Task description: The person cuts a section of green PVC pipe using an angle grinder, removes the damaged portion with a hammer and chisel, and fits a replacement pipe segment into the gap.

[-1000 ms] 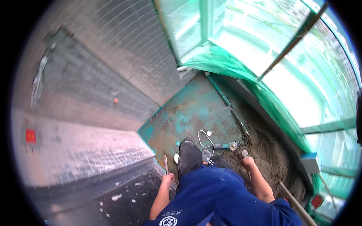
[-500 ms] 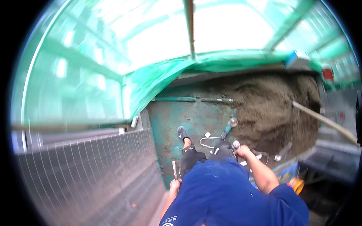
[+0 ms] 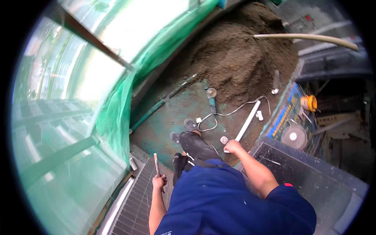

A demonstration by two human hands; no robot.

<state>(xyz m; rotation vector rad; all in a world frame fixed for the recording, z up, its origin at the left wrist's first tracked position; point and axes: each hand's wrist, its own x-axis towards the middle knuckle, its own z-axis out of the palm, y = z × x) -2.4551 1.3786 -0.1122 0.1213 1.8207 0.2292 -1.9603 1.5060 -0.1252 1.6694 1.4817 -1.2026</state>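
My left hand point(image 3: 159, 182) is closed around a narrow chisel-like bar point(image 3: 156, 163), whose pale end points up and away from me. At the right, my right hand point(image 3: 234, 146) is closed on a tool with a round pale end point(image 3: 224, 140); its handle is mostly hidden by the fingers. Just beyond that hand, a white plastic pipe point(image 3: 249, 119) slants away across the floor, its near end overlapped by the hand. Farther ahead lies a teal angle grinder point(image 3: 212, 102) with a round disc, and a white cord point(image 3: 235, 112) curls beside it.
A heap of brown sand point(image 3: 239, 55) fills the far side, with a long pale handle point(image 3: 305, 36) over it. Green netting point(image 3: 117, 105) hangs at the left. A yellow bucket point(image 3: 309, 103) and a round disc point(image 3: 294, 136) stand right, beyond a dark ledge point(image 3: 297, 164).
My view has swung to the right, bringing the white pipe, bucket and dark ledge into fuller sight. Both hands still hold the same things, and my feet are now closer together.
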